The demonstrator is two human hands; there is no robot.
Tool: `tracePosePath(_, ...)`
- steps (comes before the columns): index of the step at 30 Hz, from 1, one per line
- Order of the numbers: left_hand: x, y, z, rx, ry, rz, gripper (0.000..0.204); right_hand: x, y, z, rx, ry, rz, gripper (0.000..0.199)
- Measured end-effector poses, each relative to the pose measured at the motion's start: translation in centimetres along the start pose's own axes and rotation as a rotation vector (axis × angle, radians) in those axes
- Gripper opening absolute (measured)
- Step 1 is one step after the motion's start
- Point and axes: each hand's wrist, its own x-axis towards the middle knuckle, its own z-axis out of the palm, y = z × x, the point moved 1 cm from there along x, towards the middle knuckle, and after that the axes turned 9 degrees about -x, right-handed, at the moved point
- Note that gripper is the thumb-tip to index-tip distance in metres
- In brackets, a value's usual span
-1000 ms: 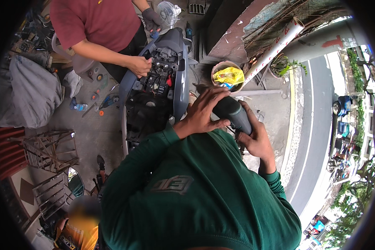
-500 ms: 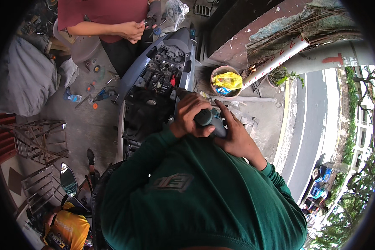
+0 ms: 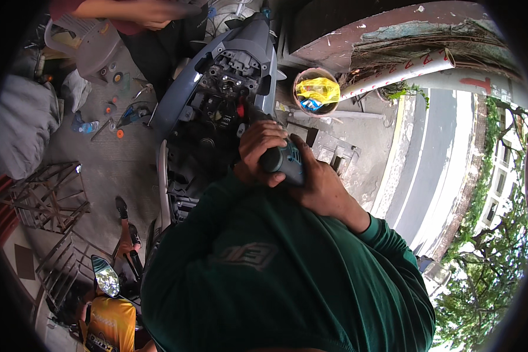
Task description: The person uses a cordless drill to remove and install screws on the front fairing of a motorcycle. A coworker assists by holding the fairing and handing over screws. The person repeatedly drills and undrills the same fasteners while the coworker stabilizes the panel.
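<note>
Littered concrete floor [image 3: 132, 176]; road [image 3: 419, 158] rightward — hands [image 3: 324, 186] grip power tool [image 3: 288, 163].

The left hand [image 3: 257, 148] and the right hand [image 3: 327, 186] grip a dark green-and-black power tool [image 3: 288, 159] from either side, fingers wrapped around its body. Its front end points toward the opened grey scooter [image 3: 251, 51], where a red part [image 3: 240, 107] shows among black components. A co-worker's arm [image 3: 120, 10], blurred, reaches in at the upper left, near a pale plastic chair [image 3: 94, 57]. Right of the scooter, a bucket [image 3: 315, 71] holds a yellow bag [image 3: 321, 90], with a white pipe [image 3: 402, 72] slanting just beside it.
</note>
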Motion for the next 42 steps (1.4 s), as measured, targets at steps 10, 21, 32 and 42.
tracePosePath(10, -0.9, -0.9, -1.0, -0.053, 0.067, 0.024, 0.065, 0.4, -1.9, 0.6, -0.046, 0.042, -0.011, 0.099)
tracePosePath(21, -2.0, 3.5, -2.5, 0.009, 0.019, 0.042, 0.044, 1.4, -3.7, 2.0, -0.344, -0.049, -0.008, 0.099)
tracePosePath(32, -0.2, 2.9, -1.7, -0.020, 0.105, -0.014, 0.020, 2.8, -3.5, 1.0, -0.309, -0.086, 0.072, 0.105)
tracePosePath(42, -0.4, 1.7, -2.4, -0.020, 0.132, -0.009, 0.022, 4.2, -3.8, 1.1, -0.302, -0.127, 0.097, 0.108)
